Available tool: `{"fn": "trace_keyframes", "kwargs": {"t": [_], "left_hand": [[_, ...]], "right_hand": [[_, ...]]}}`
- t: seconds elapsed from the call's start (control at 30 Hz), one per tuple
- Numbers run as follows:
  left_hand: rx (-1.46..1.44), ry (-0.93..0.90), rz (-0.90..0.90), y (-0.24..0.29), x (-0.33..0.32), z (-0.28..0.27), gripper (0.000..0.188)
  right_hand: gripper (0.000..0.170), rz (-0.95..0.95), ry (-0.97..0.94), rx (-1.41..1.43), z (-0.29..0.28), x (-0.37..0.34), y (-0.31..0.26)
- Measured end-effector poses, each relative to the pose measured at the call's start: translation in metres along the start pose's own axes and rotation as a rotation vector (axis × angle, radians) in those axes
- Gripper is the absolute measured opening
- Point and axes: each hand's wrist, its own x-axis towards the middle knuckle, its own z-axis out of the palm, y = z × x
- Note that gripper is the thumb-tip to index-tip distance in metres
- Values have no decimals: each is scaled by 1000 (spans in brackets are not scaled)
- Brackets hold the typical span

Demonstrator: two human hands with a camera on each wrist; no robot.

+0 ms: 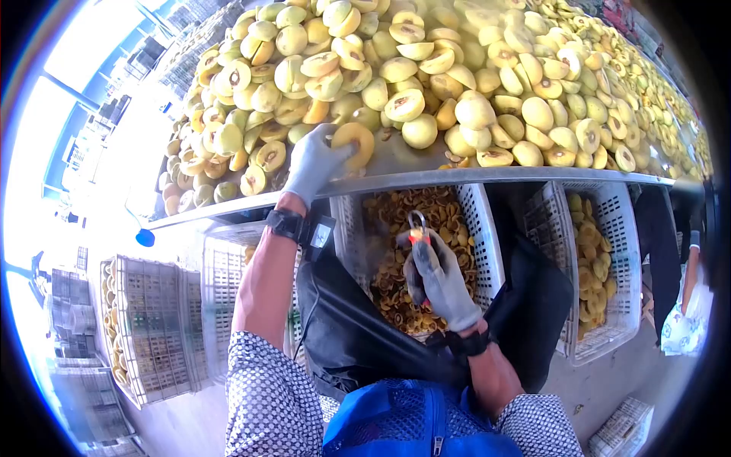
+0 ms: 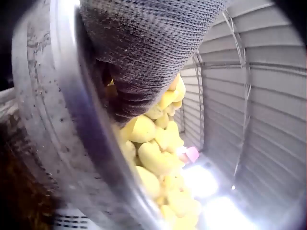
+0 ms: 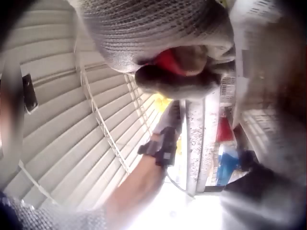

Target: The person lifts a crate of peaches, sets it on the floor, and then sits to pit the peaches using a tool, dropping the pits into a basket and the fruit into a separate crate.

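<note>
The gloved left hand (image 1: 320, 161) reaches over the table's metal edge and holds a halved yellow fruit (image 1: 353, 145), thumb and fingers at its side. In the left wrist view that glove (image 2: 148, 48) hangs over the rim, beside the fruit pile (image 2: 153, 158). Lower down, the gloved right hand (image 1: 442, 278) grips a small tool with a metal loop (image 1: 416, 219) and a red part, above a crate of cut scraps (image 1: 396, 305). The right wrist view shows the glove (image 3: 168, 43) curled round the red handle (image 3: 169, 61).
Halved fruits (image 1: 533, 114) cover the metal table, whose raised edge (image 1: 457, 177) runs across the view. A crate of fruit (image 1: 609, 266) stands at the right, stacked crates (image 1: 152, 327) at the left. Part of another person (image 1: 689, 282) shows at the far right.
</note>
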Motion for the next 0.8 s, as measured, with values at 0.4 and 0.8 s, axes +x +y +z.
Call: {"fn": "trace_keyframes", "kwargs": {"t": [0.4, 0.8], "left_hand": [[-1173, 257, 45, 70, -149, 56, 32], [-1061, 211, 58, 79, -165, 72, 45]], "right_hand": [[30, -502, 160, -463, 12, 29, 24], [26, -501, 245, -680, 7, 14, 33]]}}
